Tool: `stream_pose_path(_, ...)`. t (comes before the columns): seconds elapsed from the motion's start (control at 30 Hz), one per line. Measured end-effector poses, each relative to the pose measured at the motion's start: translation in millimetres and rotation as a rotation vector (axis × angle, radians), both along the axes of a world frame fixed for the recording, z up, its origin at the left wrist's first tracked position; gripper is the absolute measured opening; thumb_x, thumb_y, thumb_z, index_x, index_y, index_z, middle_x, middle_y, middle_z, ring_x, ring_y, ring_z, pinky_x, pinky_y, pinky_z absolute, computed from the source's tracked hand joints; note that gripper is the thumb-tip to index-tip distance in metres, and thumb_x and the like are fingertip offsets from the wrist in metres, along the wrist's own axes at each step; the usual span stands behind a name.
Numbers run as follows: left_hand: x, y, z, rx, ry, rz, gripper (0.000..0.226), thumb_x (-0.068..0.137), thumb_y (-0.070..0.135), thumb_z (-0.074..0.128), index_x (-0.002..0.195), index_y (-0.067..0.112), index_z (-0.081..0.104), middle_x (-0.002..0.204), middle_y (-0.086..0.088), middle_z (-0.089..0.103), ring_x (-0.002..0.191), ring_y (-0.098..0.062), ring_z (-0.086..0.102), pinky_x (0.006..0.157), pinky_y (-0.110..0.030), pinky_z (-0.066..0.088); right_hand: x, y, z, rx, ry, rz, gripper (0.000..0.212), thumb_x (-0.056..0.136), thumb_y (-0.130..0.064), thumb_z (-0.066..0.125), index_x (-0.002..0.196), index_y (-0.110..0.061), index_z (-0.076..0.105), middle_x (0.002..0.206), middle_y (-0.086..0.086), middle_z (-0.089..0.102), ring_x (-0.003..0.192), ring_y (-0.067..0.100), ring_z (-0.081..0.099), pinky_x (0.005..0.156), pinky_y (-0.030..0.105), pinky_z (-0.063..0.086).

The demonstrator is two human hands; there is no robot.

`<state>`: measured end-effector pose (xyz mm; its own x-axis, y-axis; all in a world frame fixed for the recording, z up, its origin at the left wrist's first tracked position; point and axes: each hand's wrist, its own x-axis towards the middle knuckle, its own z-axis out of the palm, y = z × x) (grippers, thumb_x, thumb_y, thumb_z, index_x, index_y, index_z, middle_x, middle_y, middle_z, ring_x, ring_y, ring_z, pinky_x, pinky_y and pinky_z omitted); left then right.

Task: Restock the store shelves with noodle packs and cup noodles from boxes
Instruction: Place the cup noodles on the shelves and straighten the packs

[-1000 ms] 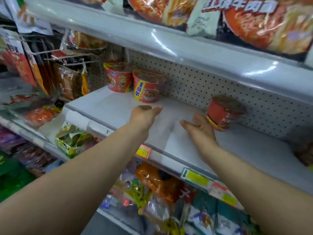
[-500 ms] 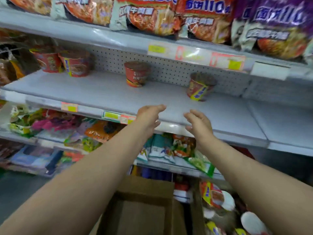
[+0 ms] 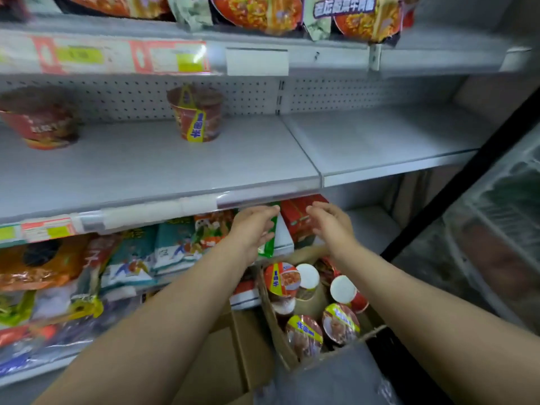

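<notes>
A long grey middle shelf (image 3: 163, 168) runs across the view, with a pegboard back wall (image 3: 248, 95) behind it. Above it, the top shelf (image 3: 321, 58) carries big noodle packs (image 3: 257, 10) along its front edge. Below the middle shelf, a lower shelf holds a crowd of colourful bags (image 3: 137, 258), too blurred to read.

A brown cardboard box (image 3: 280, 340) sits low at the bottom centre, open, with several cup noodles (image 3: 340, 323) lying inside it at mixed angles, some showing white bottoms. Beside it on the left is a second open box (image 3: 216, 361); its inside is mostly hidden by the left arm.

On the middle shelf a red cup with a yellow band (image 3: 196, 115) stands upright near the back wall. A darker red cup (image 3: 39, 118) stands well apart from it at the left edge.

Both bare arms reach forward. The left hand (image 3: 254, 229) and the right hand (image 3: 330, 226) hang near each other just below the shelf's front lip and above the box, fingers loosely curved and slightly apart, holding nothing.
</notes>
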<state>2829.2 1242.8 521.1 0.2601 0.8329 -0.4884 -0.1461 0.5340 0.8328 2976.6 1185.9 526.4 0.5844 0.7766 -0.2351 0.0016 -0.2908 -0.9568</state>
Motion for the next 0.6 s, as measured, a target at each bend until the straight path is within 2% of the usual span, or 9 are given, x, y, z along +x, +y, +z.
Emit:
stream_pose_path(0.07, 25, -3, -21, -0.026, 0.016, -0.048, 0.014, 0.092, 0.020, 0.072, 0.103, 0.016, 0.064, 0.112, -0.007, 0.067, 0.104, -0.018, 0.063, 0.076, -0.027, 0.055, 23, -10, -13, -0.040, -0.005, -0.064, 0.026, 0.089, -0.026, 0.073, 0.113, -0.017, 0.071, 0.102, -0.005, 0.070, 0.096, 0.011, 0.064, 0.094, 0.035, 0.052)
stream_pose_path(0.1, 35, -5, -32, -0.039, 0.024, -0.066, 0.014, 0.092, 0.020, 0.072, 0.102, 0.016, 0.063, 0.110, -0.006, 0.067, 0.099, -0.016, 0.063, 0.074, -0.027, 0.055, 33, -16, -20, -0.058, -0.008, -0.098, 0.023, 0.089, -0.025, 0.072, 0.110, -0.015, 0.072, 0.097, -0.006, 0.069, 0.092, 0.011, 0.064, 0.092, 0.036, 0.052)
stream_pose_path(0.17, 52, -8, -53, -0.071, 0.043, -0.077, 0.013, 0.091, 0.018, 0.073, 0.098, 0.016, 0.062, 0.103, -0.005, 0.066, 0.087, -0.013, 0.062, 0.080, -0.033, 0.056, 48, -25, -32, -0.105, -0.009, -0.153, 0.010, 0.088, -0.024, 0.072, 0.095, -0.018, 0.074, 0.089, -0.004, 0.072, 0.091, 0.019, 0.068, 0.090, 0.040, 0.054)
stream_pose_path(0.23, 68, -11, -78, -0.131, 0.072, -0.112, 0.010, 0.092, 0.019, 0.072, 0.097, 0.016, 0.063, 0.108, -0.006, 0.067, 0.093, -0.016, 0.064, 0.089, -0.036, 0.055, 65, -35, -52, -0.171, 0.028, -0.208, 0.008, 0.083, -0.025, 0.072, 0.083, -0.017, 0.076, 0.083, 0.001, 0.075, 0.092, 0.027, 0.071, 0.087, 0.043, 0.058)
stream_pose_path(0.27, 74, -14, -91, -0.171, 0.082, -0.134, 0.008, 0.093, 0.018, 0.070, 0.097, 0.016, 0.064, 0.110, -0.005, 0.067, 0.097, -0.016, 0.064, 0.088, -0.034, 0.054, 72, -43, -65, -0.214, 0.053, -0.235, 0.009, 0.080, -0.029, 0.073, 0.081, -0.021, 0.076, 0.082, -0.001, 0.075, 0.092, 0.028, 0.071, 0.087, 0.044, 0.058)
stream_pose_path(0.33, 84, -17, -112, -0.230, 0.104, -0.143, 0.003, 0.096, 0.016, 0.067, 0.095, 0.016, 0.064, 0.104, -0.004, 0.065, 0.088, -0.012, 0.062, 0.076, -0.028, 0.053, 87, -59, -86, -0.303, 0.076, -0.275, 0.020, 0.068, -0.045, 0.073, 0.078, -0.028, 0.075, 0.085, -0.005, 0.074, 0.094, 0.026, 0.068, 0.090, 0.048, 0.056)
stream_pose_path(0.43, 94, -14, -145, -0.265, 0.163, -0.108, 0.010, 0.096, 0.016, 0.067, 0.088, 0.022, 0.065, 0.096, -0.004, 0.066, 0.077, -0.010, 0.059, 0.067, -0.026, 0.054, 105, -69, -117, -0.317, 0.108, -0.307, 0.022, 0.062, -0.039, 0.075, 0.077, -0.022, 0.074, 0.087, 0.000, 0.073, 0.095, 0.030, 0.067, 0.094, 0.053, 0.055)
stream_pose_path(0.53, 103, -14, -179, -0.258, 0.200, -0.094, 0.010, 0.094, 0.018, 0.069, 0.085, 0.021, 0.065, 0.094, -0.005, 0.067, 0.086, -0.018, 0.065, 0.083, -0.035, 0.056, 124, -64, -149, -0.393, 0.164, -0.290, 0.034, 0.053, -0.044, 0.075, 0.075, -0.018, 0.071, 0.087, 0.003, 0.073, 0.096, 0.033, 0.068, 0.095, 0.053, 0.055)
stream_pose_path(0.6, 110, -16, -202, -0.310, 0.210, -0.027, 0.008, 0.090, 0.020, 0.074, 0.090, 0.017, 0.066, 0.095, -0.005, 0.068, 0.089, -0.020, 0.066, 0.085, -0.037, 0.057, 134, -55, -169, -0.465, 0.172, -0.226, 0.021, 0.068, -0.039, 0.076, 0.074, -0.021, 0.065, 0.085, 0.000, 0.068, 0.099, 0.032, 0.064, 0.099, 0.051, 0.052)
